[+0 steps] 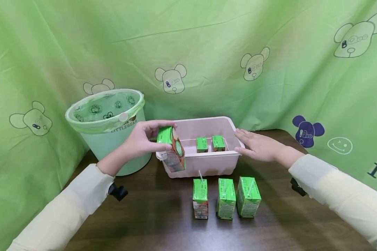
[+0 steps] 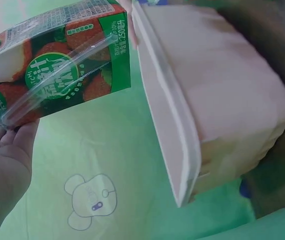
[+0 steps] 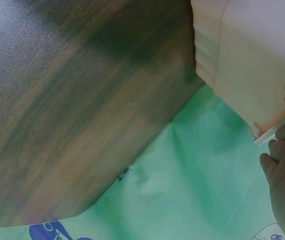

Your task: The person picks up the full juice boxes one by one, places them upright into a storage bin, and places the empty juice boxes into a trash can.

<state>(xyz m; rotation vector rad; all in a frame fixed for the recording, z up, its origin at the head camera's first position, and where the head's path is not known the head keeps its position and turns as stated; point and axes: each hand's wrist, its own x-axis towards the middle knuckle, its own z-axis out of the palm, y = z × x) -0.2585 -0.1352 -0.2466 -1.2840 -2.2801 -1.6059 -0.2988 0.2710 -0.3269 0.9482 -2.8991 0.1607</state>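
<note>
Green cloth (image 1: 207,38), printed with outlined bear heads, is hung behind and at the sides of a dark wood-grained table (image 1: 144,219). Toward the far left of the table, a pale green bin (image 1: 100,143) is placed, and its mouth is lined with a thin, patterned green bag (image 1: 113,106). To the right of the bin, a pale pink tub (image 1: 212,165) is set upright. Both of the person's forearms are covered by cream sleeves (image 1: 336,197). By the right hand (image 1: 260,144), the tub's right rim is touched; its fingers are stretched out nearly straight, and nothing is grasped by them. In the left hand (image 1: 139,139), a tilted carton (image 1: 176,155) is gripped between thumb and fingers, before the front left corner of the tub; whether the rim is touched by it cannot be told. Nearer the person, three cartons (image 1: 226,198) are stood in a row on the table, the left one a little apart from the other two. Inside the tub, two more cartons (image 1: 218,143) are seen, green tops up, with a gap between. Along the gripped carton's side, a wrapped straw (image 2: 57,82) is shown in the left wrist view. From the row's leftmost carton, a pale straw (image 1: 201,175) is raised at a slant.
</note>
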